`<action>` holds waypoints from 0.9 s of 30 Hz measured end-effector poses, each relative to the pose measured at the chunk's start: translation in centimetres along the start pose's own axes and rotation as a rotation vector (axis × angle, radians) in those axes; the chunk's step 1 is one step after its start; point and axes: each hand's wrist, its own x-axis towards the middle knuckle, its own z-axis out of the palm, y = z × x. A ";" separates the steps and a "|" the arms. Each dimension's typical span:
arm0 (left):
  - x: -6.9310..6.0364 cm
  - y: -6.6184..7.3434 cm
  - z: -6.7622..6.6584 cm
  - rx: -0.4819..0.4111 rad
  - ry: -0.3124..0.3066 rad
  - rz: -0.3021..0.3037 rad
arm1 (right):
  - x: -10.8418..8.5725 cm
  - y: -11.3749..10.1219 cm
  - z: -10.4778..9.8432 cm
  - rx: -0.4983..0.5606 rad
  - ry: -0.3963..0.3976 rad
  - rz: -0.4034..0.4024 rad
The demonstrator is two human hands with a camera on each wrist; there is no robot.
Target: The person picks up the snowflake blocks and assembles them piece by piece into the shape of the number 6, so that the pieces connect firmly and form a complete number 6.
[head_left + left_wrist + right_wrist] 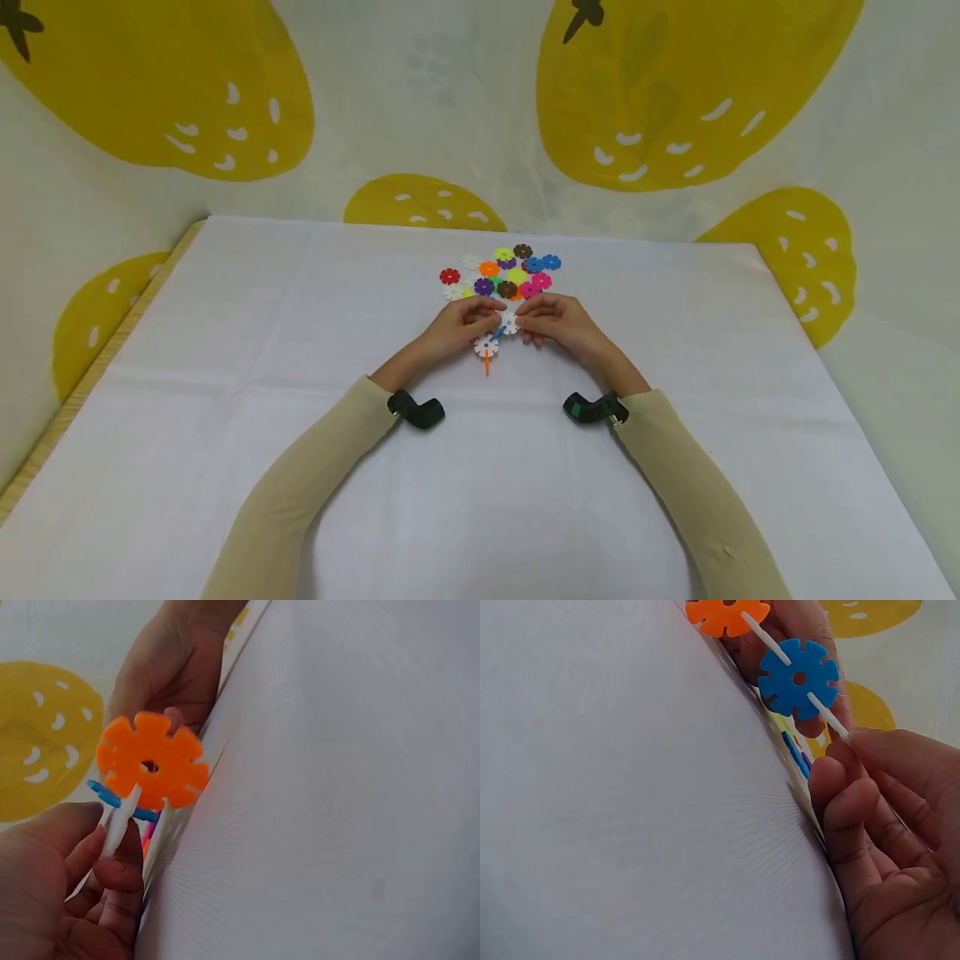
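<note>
Both hands hold a short chain of slotted plastic interlocking discs above the white-covered table. In the head view its far end is a white disc (509,323), pinched by my right hand (562,321) from the right. My left hand (453,327) pinches the same end from the left, thumb and fingertips at that disc's edge. A blue disc (799,679) joins it to a second white disc (486,347). An orange disc (154,754) sits at the near end, edge-on in the head view. Fingers partly hide where the left hand grips.
Just beyond the hands lies a loose pile of discs, among them a red disc (449,276), a purple disc (483,287), a brown disc (522,251) and a pink disc (542,281). A white cloth (262,333) covers the table; a patterned curtain (427,100) hangs behind.
</note>
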 end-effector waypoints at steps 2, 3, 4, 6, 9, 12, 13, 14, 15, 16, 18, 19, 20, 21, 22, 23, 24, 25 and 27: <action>0.0 -0.1 -0.1 0.009 -0.014 0.006 | 0.1 0.0 0.1 -0.041 -0.010 -0.006; 0.0 -0.1 -0.1 0.008 -0.021 0.011 | 0.1 0.0 0.1 -0.064 -0.010 -0.008; 0.0 -0.2 -0.2 0.012 -0.025 0.018 | 0.1 -0.1 0.1 -0.080 -0.005 -0.010; 0.0 -0.4 -0.2 0.016 -0.032 0.023 | 0.2 -0.1 0.0 -0.108 0.031 -0.005; 0.1 -0.6 -0.1 0.021 -0.040 0.021 | 0.3 0.2 -0.3 -0.154 0.118 -0.007; 0.1 -0.6 0.0 0.024 -0.049 0.003 | 0.6 0.4 -0.8 -0.169 0.216 0.008; 0.1 -0.5 0.0 0.026 -0.052 0.000 | 0.8 0.5 -0.9 -0.168 0.239 0.015; 0.1 -0.5 0.1 0.028 -0.053 -0.002 | 0.9 0.5 -1.0 -0.163 0.257 0.024; 0.0 -0.4 0.1 0.032 -0.053 -0.005 | 1.0 0.4 -1.1 -0.156 0.270 0.036; 0.0 -0.4 0.1 0.036 -0.053 -0.005 | 1.2 0.4 -1.2 -0.151 0.279 0.051; 0.0 -0.3 0.1 0.041 -0.054 -0.003 | 1.5 0.3 -1.3 -0.151 0.288 0.073; 0.0 -0.2 0.1 0.044 -0.054 0.000 | 1.7 0.2 -1.3 -0.155 0.289 0.081; 0.0 -0.2 0.0 0.047 -0.054 0.002 | 1.8 0.1 -1.3 -0.161 0.295 0.089; 0.0 -0.2 0.0 0.049 -0.054 0.004 | 2.0 0.0 -1.3 -0.167 0.301 0.096; 0.0 -0.2 0.0 0.049 -0.054 0.007 | 2.1 -0.1 -1.2 -0.177 0.308 0.097; 0.0 -0.2 0.0 0.050 -0.054 0.010 | 2.3 -0.2 -1.2 -0.185 0.313 0.094; 0.0 -0.2 0.0 0.051 -0.054 0.011 | 2.4 -0.2 -1.2 -0.195 0.318 0.090; 0.1 -0.2 0.0 0.050 -0.056 0.012 | 2.5 -0.3 -1.2 -0.204 0.324 0.087; 0.1 -0.3 -0.1 0.046 -0.060 0.012 | 2.8 -0.3 -1.1 -0.226 0.334 0.082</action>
